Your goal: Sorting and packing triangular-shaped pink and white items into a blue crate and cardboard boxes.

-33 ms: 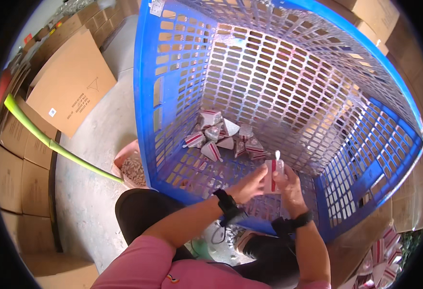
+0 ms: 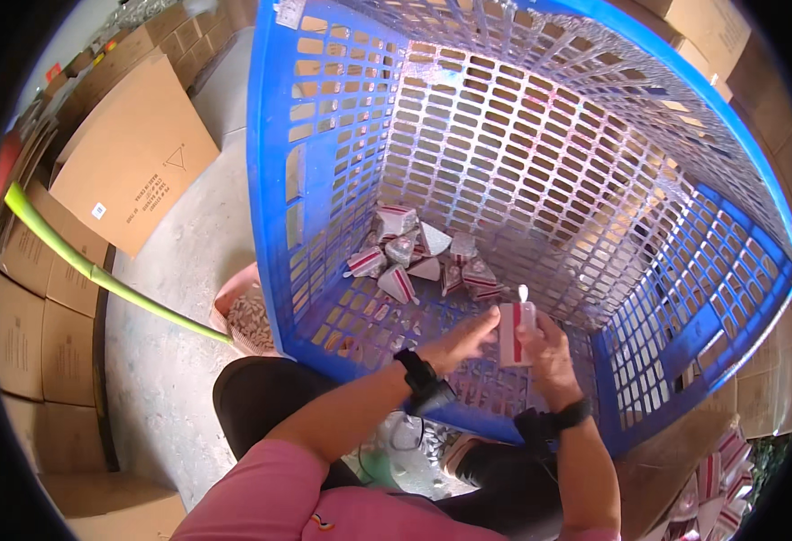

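Over the floor of a large blue plastic basket [image 2: 263, 171], my right hand [image 2: 551, 356] grips a small white packet with a red stripe [image 2: 511, 335]. A thin clear part with a white rounded tip sticks up from the packet's top. My left hand [image 2: 463, 344] is beside the packet, fingers stretched out and fingertips close to its left edge; I cannot tell whether they touch it. Several similar wedge-shaped packets [image 2: 398, 283], silvery and white with red stripes, lie heaped on the basket's bottom, left of the middle.
A pink basket [image 2: 224, 302] with small pale pieces stands outside at left, by a long green strip [image 2: 125, 299]. Cardboard boxes [image 2: 68, 347] are stacked along the left, with a large leaning carton [image 2: 139, 158]. More striped packets [image 2: 707, 491] are piled at lower right.
The packet and my right hand have shifted slightly right and down. My left fingers look straighter and a little further from the packet.
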Available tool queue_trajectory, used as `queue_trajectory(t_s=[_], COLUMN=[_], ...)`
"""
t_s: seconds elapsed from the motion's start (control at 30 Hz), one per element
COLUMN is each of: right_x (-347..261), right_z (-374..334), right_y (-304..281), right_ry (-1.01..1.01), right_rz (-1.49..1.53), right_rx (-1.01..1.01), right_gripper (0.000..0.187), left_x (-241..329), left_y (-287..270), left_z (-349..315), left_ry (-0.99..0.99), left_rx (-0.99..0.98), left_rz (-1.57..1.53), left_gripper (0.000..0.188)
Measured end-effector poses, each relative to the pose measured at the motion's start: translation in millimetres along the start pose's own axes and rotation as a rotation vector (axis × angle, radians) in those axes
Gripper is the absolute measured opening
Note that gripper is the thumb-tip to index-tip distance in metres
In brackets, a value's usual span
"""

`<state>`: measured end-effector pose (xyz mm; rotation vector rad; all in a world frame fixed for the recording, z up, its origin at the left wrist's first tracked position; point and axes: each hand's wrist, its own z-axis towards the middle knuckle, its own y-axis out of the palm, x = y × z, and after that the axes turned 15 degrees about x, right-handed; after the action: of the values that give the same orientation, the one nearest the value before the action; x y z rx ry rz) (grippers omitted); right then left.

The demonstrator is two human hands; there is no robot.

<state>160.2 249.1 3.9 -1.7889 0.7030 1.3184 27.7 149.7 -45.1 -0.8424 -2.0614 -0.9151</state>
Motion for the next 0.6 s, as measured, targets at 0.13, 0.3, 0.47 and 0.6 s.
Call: queue_trajectory(t_s=[0.13, 0.3, 0.47, 0.6], right_x=[-7.3, -30.2, 4.9, 7.9], right_z=[18.4, 28.3, 25.1, 26.6], right_y=[-15.2, -34.3, -47.7, -53.3], right_ry=[0.206, 0.276, 0.348, 0.346], right_rz=[0.218, 0.465, 0.623, 0.626], right_rx=[0.056, 0.014, 0.124, 0.041], right_gripper=[0.031, 0.036, 0.034, 0.027], left_x=[-31.0, -24.1, -41.4, -25.7], left_y=[-108.8, -158.0, -166.3, -161.2], left_z=[88.5, 119.6, 145.5, 129.1], left_ry=[0.580, 0.839, 0.785, 0.870], left_rx=[0.441, 0.089, 0.026, -0.045], left_rz=[1.169, 1.961, 2.339, 2.459], left_gripper=[0.038, 0.031, 0.028, 0.031])
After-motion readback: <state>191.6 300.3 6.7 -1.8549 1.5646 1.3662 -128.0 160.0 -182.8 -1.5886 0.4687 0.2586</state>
